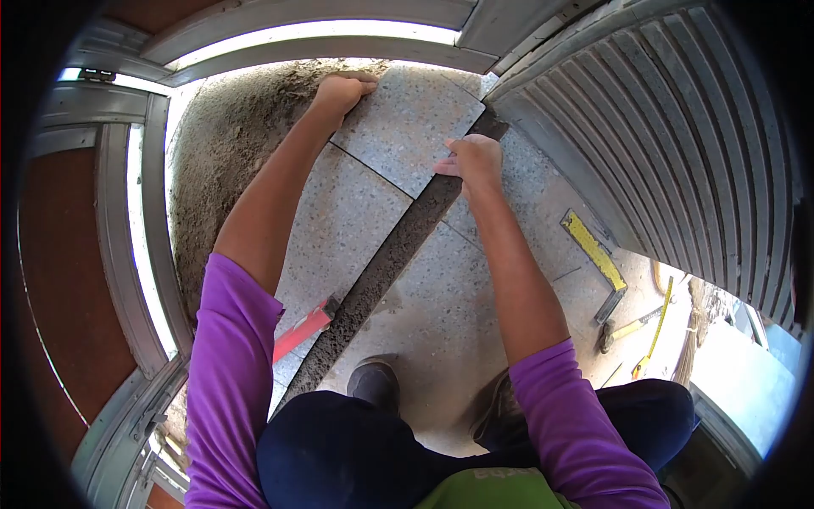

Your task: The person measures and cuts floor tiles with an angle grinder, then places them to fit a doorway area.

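A speckled grey floor tile point(411, 119) lies at the top of the laid floor, with my hands at opposite edges. My left hand point(342, 92) grips its left edge, beside the loose soil point(246, 127). At the right edge, my right hand point(475, 159) has its fingers curled against the tile, over a dark mortar-filled gap point(386, 254). A second speckled tile point(348, 212) sits directly below, with a thin dark joint between the two. The undersides of the tiles and some fingertips are hidden.
A red bar-shaped tool point(303, 329) touches the gap's left side. To the right lie a yellow-faced tool point(593, 250), a hammer point(632, 329) and a straw brush point(694, 335). A ribbed metal shutter point(653, 127) stands right; metal frames point(119, 246) border the left.
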Available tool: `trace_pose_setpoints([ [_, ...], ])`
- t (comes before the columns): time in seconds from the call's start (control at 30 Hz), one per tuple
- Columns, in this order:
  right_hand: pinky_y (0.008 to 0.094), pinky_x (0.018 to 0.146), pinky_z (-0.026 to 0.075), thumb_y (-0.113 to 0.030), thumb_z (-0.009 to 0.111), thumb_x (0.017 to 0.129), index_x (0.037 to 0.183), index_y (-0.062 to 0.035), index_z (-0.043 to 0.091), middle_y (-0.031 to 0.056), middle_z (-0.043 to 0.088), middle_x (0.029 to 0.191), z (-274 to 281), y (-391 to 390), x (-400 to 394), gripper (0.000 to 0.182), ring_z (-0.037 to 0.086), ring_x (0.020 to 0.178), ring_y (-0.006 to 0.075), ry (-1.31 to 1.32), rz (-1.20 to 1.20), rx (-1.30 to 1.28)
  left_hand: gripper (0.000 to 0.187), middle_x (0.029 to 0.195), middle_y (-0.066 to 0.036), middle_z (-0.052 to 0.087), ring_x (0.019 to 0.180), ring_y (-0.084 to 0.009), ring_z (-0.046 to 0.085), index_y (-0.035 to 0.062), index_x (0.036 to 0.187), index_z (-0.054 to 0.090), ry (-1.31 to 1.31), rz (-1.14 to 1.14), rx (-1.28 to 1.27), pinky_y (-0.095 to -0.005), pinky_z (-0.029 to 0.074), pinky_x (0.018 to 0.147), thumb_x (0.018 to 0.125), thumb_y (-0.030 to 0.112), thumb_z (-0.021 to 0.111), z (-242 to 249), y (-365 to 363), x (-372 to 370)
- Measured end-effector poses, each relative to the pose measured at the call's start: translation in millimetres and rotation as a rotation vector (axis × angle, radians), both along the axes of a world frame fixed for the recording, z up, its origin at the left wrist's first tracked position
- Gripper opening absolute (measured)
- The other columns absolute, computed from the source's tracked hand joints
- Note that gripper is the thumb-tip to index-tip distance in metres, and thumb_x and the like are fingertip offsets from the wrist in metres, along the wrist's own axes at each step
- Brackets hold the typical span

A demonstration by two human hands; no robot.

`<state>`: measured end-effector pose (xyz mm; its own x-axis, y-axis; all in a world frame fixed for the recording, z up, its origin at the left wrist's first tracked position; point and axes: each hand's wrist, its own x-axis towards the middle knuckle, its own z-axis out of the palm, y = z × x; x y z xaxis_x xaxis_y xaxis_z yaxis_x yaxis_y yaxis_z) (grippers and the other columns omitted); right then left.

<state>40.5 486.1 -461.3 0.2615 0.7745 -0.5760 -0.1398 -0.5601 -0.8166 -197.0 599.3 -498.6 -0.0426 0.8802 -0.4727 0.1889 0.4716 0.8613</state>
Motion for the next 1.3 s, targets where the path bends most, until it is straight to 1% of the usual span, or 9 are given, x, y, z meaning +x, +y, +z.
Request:
trace_pose_setpoints([
  [0.1, 0.0364, 0.047, 0.062, 0.002, 0.063, 0.09, 0.106, 0.0247, 0.056, 0.0307, 0.064, 0.094, 0.9, 0.9, 0.0, 0.029, 0.072, 0.059, 0.0343, -0.033, 0.0, -0.021, 0.02, 0.102, -0.009, 0.077, 0.09, -0.0194, 0.068, 0.005, 0.105, 0.081, -0.06, 0.007, -0.005, -0.0326, 0.054, 0.084, 0.086, 0.007, 0.077, -2.0, -0.4, 0.6],
  [0.2, 0.0355, 0.051, 0.061, -0.003, 0.065, 0.089, 0.079, 0.0067, 0.059, 0.018, 0.062, 0.074, 0.3, 0.1, -1.3, 0.015, 0.069, 0.057, 0.0292, -0.033, -0.02, -0.015, 0.021, 0.102, -0.009, 0.078, 0.089, -0.0186, 0.068, 0.0044, 0.106, 0.081, -0.032, 0.0, 0.032, -0.0317, 0.053, 0.084, 0.085, 0.007, 0.077, -8.5, 0.5, 0.0],
  [0.5, 0.0368, 0.047, 0.059, -0.004, 0.066, 0.089, 0.096, 0.0181, 0.06, 0.0258, 0.067, 0.08, -23.7, 4.0, 4.0, 0.024, 0.072, 0.058, 0.0344, 0.04, 0.003, -0.075, 0.021, 0.103, -0.009, 0.078, 0.091, -0.0179, 0.069, 0.0028, 0.106, 0.081, 0.071, 0.008, 0.067, -0.0297, 0.053, 0.085, 0.086, 0.009, 0.077, -1.5, -5.4, 5.3],
  [0.53, 0.0371, 0.049, 0.06, -0.005, 0.064, 0.09, 0.097, 0.0197, 0.061, 0.0276, 0.069, 0.079, -25.8, 4.0, 4.1, 0.026, 0.073, 0.059, 0.0348, -0.101, 0.078, -0.046, 0.02, 0.103, -0.009, 0.078, 0.091, -0.018, 0.069, 0.0028, 0.106, 0.081, 0.078, 0.006, 0.076, -0.0295, 0.053, 0.085, 0.087, 0.009, 0.076, -3.2, -5.3, 4.3],
  [0.67, 0.0362, 0.053, 0.059, -0.008, 0.057, 0.091, 0.084, 0.0144, 0.06, 0.0267, 0.071, 0.069, -23.1, 2.9, 4.4, 0.024, 0.075, 0.061, 0.0321, -0.18, 0.161, -0.06, 0.021, 0.105, -0.01, 0.078, 0.092, -0.018, 0.069, 0.0025, 0.108, 0.08, 0.081, 0.005, 0.114, -0.0295, 0.052, 0.087, 0.088, 0.007, 0.076, -16.2, -0.6, 0.1],
  [0.97, 0.0436, 0.071, 0.059, -0.011, 0.059, 0.09, 0.09, 0.0107, 0.067, 0.0225, 0.074, 0.078, -52.5, 3.5, 6.6, 0.023, 0.076, 0.076, 0.0369, -0.418, 0.352, 0.054, 0.02, 0.103, -0.008, 0.077, 0.091, -0.0173, 0.069, 0.002, 0.107, 0.08, 0.109, 0.017, 0.113, -0.0296, 0.053, 0.086, 0.088, 0.005, 0.076, -4.2, -3.4, 7.0],
  [1.1, 0.0497, 0.079, 0.058, -0.013, 0.055, 0.089, 0.092, 0.0093, 0.069, 0.0277, 0.074, 0.09, 14.2, 2.5, 8.6, 0.026, 0.075, 0.088, 0.0411, -0.132, 0.136, -0.173, 0.022, 0.098, -0.012, 0.079, 0.087, -0.0203, 0.071, 0.0025, 0.107, 0.08, 0.161, -0.012, 0.23, -0.0317, 0.054, 0.084, 0.088, 0.013, 0.076, -6.3, -9.0, 7.0],
  [1.2, 0.0529, 0.08, 0.056, -0.02, 0.056, 0.089, 0.091, 0.0077, 0.068, 0.0316, 0.071, 0.091, -0.7, -9.8, 4.1, 0.03, 0.072, 0.09, 0.0463, -0.51, 0.153, 0.005, 0.029, 0.1, -0.016, 0.079, 0.093, -0.0238, 0.074, 0.0031, 0.108, 0.079, 0.617, -0.131, 0.352, -0.0335, 0.054, 0.086, 0.09, 0.025, 0.074, 26.3, -22.1, 11.1],
  [1.3, 0.0546, 0.081, 0.054, -0.026, 0.056, 0.091, 0.087, 0.0063, 0.067, 0.0329, 0.069, 0.088, 39.9, -31.6, 15.2, 0.035, 0.069, 0.089, 0.0491, -0.806, 0.251, 0.153, 0.029, 0.088, -0.02, 0.075, 0.088, -0.0338, 0.074, 0.0034, 0.098, 0.079, 0.607, -0.043, 0.407, -0.0401, 0.055, 0.081, 0.089, 0.03, 0.071, 61.7, -50.1, 2.2],
])
